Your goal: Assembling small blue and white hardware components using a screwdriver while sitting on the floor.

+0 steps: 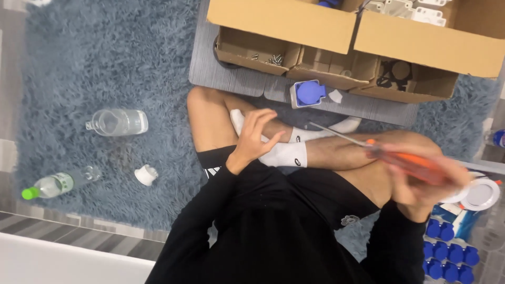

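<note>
Screwdriver (405,160) gripped in right hand (421,184) (blurred); left hand (252,139) empty.

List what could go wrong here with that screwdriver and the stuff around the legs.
1. The right hand holds the orange screwdriver with its shaft over the bare crossed legs; a slip might jab skin.
2. Loose screws in the open cardboard box could spill into the shaggy rug and get lost.
</note>
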